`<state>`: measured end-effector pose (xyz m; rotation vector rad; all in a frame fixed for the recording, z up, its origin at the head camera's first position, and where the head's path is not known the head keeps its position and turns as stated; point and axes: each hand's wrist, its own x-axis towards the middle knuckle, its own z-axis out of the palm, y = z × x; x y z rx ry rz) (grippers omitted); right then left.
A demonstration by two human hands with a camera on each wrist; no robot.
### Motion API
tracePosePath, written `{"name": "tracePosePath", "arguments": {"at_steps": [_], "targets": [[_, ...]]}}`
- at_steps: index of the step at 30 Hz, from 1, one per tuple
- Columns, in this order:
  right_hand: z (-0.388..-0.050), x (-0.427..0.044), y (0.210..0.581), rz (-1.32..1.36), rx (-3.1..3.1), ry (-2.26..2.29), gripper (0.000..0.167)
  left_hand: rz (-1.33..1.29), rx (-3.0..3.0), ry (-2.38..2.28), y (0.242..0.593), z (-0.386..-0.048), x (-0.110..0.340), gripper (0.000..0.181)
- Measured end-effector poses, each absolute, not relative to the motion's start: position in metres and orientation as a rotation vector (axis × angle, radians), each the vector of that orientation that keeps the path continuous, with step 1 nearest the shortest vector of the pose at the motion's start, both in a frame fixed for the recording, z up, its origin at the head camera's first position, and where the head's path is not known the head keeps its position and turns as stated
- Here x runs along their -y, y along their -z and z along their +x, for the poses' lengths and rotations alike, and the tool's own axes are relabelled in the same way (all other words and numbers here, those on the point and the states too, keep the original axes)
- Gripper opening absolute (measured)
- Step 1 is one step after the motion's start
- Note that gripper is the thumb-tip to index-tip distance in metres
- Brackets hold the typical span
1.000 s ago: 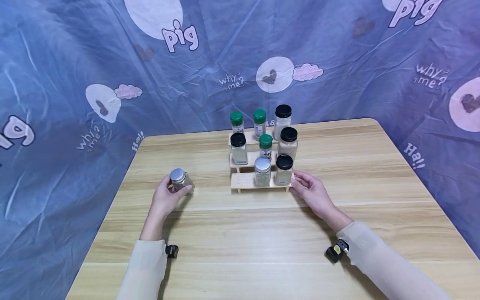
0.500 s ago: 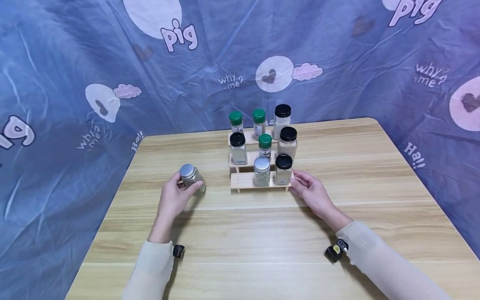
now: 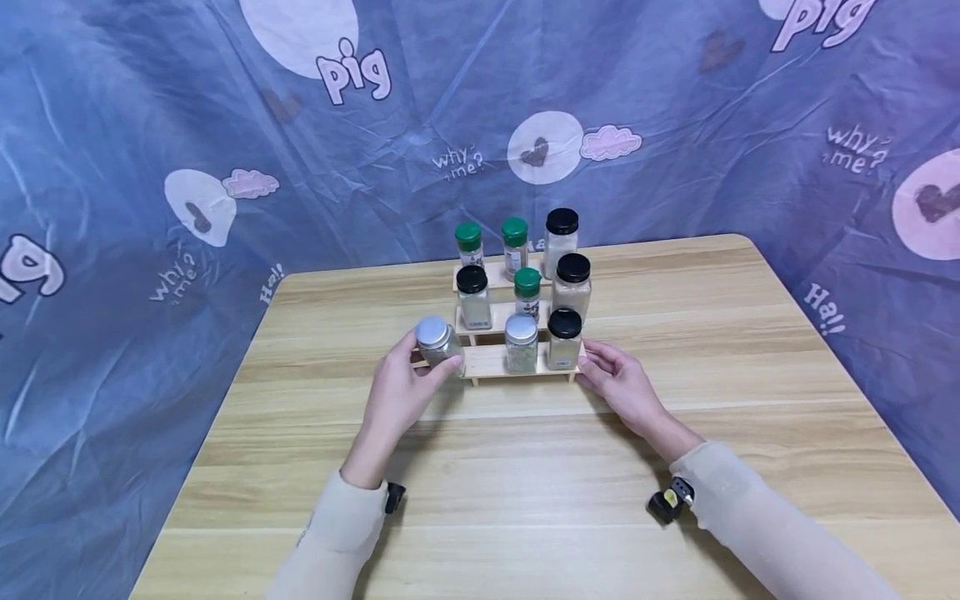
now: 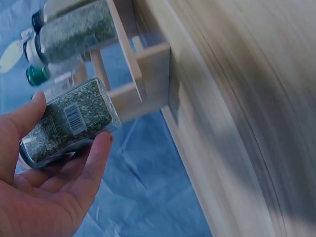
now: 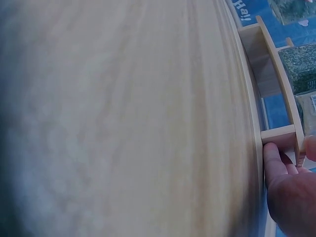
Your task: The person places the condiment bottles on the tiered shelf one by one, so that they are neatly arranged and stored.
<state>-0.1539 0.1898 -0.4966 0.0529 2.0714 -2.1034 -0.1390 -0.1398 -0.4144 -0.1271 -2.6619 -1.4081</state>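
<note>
My left hand (image 3: 397, 387) holds a glass spice jar (image 3: 444, 350) with a silver lid, tilted, at the left end of the wooden spice rack's bottom step (image 3: 489, 362). Green dried herbs and a barcode label show on this jar (image 4: 74, 121) in the left wrist view; it looks just off the step. On the same step stand another silver-lidded herb jar (image 3: 521, 348) and a black-lidded jar (image 3: 564, 346). At the step's right end my right hand (image 3: 624, 387) grips the rack, thumb above and fingers (image 5: 274, 160) below, partly cut off in the right wrist view.
The middle step carries a black-lidded jar (image 3: 474, 300), a green-lidded jar (image 3: 527, 292) and a larger black-lidded jar (image 3: 573, 287). Green-lidded and black-lidded jars stand on the top step. A blue printed cloth (image 3: 405, 167) hangs behind the wooden table (image 3: 525, 492).
My left hand has carried the silver-lidded jar rightward across the table to the rack's bottom step. The right hand has stayed at the rack's right end.
</note>
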Motion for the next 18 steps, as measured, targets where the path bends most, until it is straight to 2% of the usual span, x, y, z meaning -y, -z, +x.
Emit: {"name": "tracePosePath", "arguments": {"at_steps": [9, 18], "targets": [[-0.153, -0.189, 0.494, 0.036, -2.069, 2.117, 0.053, -0.158, 2.736, 1.246, 0.425, -0.149, 0.112, 0.066], [-0.152, -0.188, 0.494, 0.046, -2.087, 2.107, 0.053, -0.171, 2.746, 1.167, 0.432, -0.151, 0.101, 0.071]]}}
